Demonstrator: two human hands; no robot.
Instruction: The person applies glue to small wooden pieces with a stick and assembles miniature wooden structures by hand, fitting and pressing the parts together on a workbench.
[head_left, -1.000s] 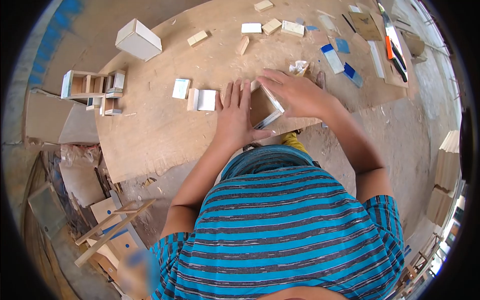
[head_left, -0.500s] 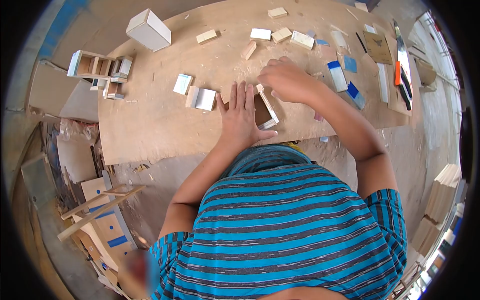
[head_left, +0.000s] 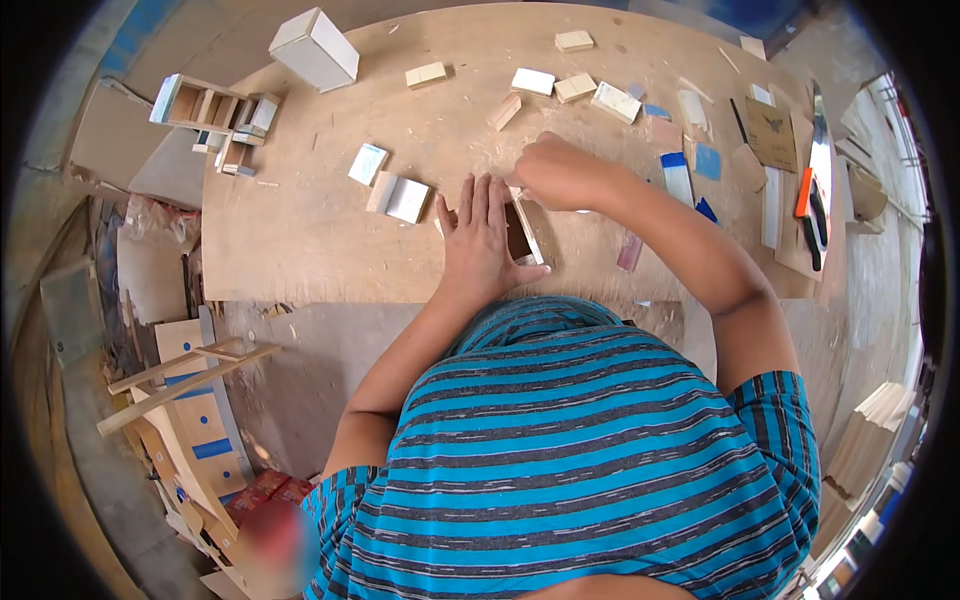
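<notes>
My left hand (head_left: 477,240) lies with fingers spread over a small wooden frame (head_left: 528,232) near the table's front edge, covering its left part. At the frame's upper corner is my right hand (head_left: 553,172), its fingers curled together; what they hold, if anything, is hidden. Left of my left hand, a white block (head_left: 408,200) sits against a wooden piece (head_left: 381,192). A pale square piece (head_left: 368,163) lies just beyond them.
The wooden table (head_left: 300,240) carries a white box (head_left: 314,50) and small wooden compartments (head_left: 215,112) at the left. Loose blocks (head_left: 575,88) lie at the back. A saw with an orange and black handle (head_left: 812,215) rests at the right. Wooden frames (head_left: 190,385) stand lower left.
My right hand has gone from spread along the frame's right side to curled at its upper corner. My left hand stays on the frame. The view has shifted a little.
</notes>
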